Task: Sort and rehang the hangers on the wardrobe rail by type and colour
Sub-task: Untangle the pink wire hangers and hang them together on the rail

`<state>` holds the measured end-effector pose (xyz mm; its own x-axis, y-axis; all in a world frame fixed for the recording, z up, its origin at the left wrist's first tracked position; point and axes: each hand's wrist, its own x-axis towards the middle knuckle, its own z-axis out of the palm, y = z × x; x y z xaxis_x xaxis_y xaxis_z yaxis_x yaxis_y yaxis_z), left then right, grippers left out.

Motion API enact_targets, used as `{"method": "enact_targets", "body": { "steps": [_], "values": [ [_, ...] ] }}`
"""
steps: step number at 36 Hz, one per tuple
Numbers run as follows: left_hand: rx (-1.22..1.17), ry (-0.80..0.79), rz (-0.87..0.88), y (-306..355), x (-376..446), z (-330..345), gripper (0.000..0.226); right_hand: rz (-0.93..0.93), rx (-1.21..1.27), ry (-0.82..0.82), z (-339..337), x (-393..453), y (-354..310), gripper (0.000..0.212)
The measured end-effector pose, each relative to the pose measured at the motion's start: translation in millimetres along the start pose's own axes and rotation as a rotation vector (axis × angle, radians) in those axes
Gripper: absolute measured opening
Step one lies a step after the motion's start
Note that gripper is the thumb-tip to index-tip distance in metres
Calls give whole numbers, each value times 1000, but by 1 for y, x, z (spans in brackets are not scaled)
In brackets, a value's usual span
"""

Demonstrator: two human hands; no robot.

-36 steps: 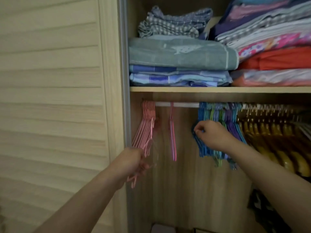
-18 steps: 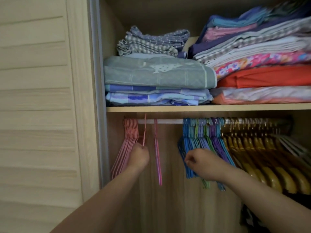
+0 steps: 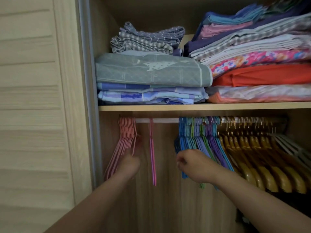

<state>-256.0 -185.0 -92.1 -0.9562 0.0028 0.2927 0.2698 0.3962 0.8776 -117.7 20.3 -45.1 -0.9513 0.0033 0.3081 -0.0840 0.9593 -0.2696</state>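
A silver rail [image 3: 159, 120] runs under the shelf. At its left end hangs a bunch of pale pink hangers [image 3: 125, 133]. My left hand [image 3: 131, 163] grips the rightmost pink hanger of that bunch low on its body; the fingers are blurred. A single magenta hanger [image 3: 152, 148] hangs alone to the right of it. Further right is a packed group of blue, green and purple hangers [image 3: 198, 137]. My right hand [image 3: 193, 163] has its fingers curled round the leftmost blue ones. Yellow wooden hangers [image 3: 252, 148] fill the right part of the rail.
A wooden shelf [image 3: 202, 107] above the rail carries stacks of folded linen [image 3: 151, 71]. A slatted wardrobe door [image 3: 33, 98] stands at the left. White hangers [image 3: 292, 147] show at the far right. A bare stretch of rail lies between the magenta hanger and the blue group.
My left hand lifted a pink hanger from below up to the rail and hung it against the pink bunch. My right hand stayed on the blue hangers. The view tilted upward.
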Motion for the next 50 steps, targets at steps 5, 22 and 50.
{"method": "enact_targets", "body": {
  "steps": [5,22,50],
  "values": [
    [385,114,486,17,-66,-57,52,43,169,-34,31,5,-19,14],
    [583,795,704,19,-5,-132,78,354,708,97,170,74,-42,61],
    [685,811,706,14,0,-128,75,-110,91,185,144,59,-55,38]
  ]
}}
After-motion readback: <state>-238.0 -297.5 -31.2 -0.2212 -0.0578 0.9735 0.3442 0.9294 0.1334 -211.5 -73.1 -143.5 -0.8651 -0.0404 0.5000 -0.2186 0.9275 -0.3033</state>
